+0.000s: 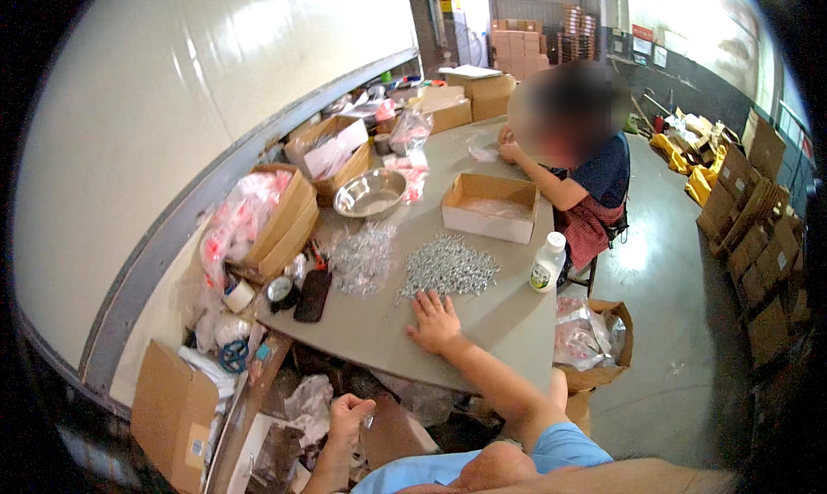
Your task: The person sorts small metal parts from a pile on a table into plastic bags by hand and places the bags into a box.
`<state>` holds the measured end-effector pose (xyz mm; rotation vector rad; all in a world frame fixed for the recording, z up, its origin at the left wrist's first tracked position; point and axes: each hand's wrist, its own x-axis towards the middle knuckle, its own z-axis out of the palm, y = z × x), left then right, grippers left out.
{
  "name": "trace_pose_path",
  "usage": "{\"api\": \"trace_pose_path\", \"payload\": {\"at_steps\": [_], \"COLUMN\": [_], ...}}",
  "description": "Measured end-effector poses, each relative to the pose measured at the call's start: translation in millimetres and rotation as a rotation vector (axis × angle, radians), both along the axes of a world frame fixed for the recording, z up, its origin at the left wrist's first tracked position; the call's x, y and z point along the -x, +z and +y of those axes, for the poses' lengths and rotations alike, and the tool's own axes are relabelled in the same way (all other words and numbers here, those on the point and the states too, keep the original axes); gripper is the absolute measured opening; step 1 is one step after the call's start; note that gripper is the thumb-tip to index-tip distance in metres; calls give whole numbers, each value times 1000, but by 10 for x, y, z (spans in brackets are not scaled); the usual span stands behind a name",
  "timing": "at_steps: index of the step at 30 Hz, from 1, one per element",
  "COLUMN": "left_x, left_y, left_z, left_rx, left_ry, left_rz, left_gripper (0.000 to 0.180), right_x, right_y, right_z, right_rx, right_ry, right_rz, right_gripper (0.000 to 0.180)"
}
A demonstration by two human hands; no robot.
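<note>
My right hand [433, 323] lies on the table with fingers spread, its fingertips at the near edge of a loose pile of small silver screws [450, 265]. Below the table's near edge, my left hand [349, 415] is closed in a pinch. A small shiny, see-through bit shows at its fingertips, too small to name. Left of the screws is a heap of small clear plastic bags [363, 257] with metal pieces that look to be inside. A steel bowl [370, 194] stands behind that heap, and an open cardboard box [489, 227] sits beyond the screws.
A white bottle [548, 263] stands near the table's right edge. A dark phone [313, 297] and a tape roll [281, 293] lie at the left. Cardboard boxes [289, 218] with plastic bags line the wall. Across the table sits a co-worker [594, 171]. A carton [616, 356] holds plastic on the floor.
</note>
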<state>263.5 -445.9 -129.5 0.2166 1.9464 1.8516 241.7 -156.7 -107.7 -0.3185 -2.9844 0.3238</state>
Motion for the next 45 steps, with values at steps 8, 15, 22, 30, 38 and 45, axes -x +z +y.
{"api": "trace_pose_path", "payload": {"at_steps": [8,15,22,30,38,45], "left_x": [-289,-452,-592,-695,-791,-829], "left_y": [-823,-782,-871,-1229,-727,-753], "left_z": [-76,384,565,650,630,639], "left_rx": [165,285,135,-61,126,-17], "left_ry": [-272,-695,-645,-489,-289,-228], "left_rz": [-35,-72,-75,30,14,25], "left_gripper": [26,36,44,38,36,44], "right_x": [-473,-952,-1078,-1056,-1090,-1083], "right_y": [-86,64,7,116,8,34], "right_z": [-166,-272,-195,-220,-132,-122], "right_rx": [-92,48,352,385,402,395], "right_ry": [94,100,-74,-11,2,-4], "right_rz": [54,192,357,322,339,347], "right_gripper": [72,69,62,45,31,22]}}
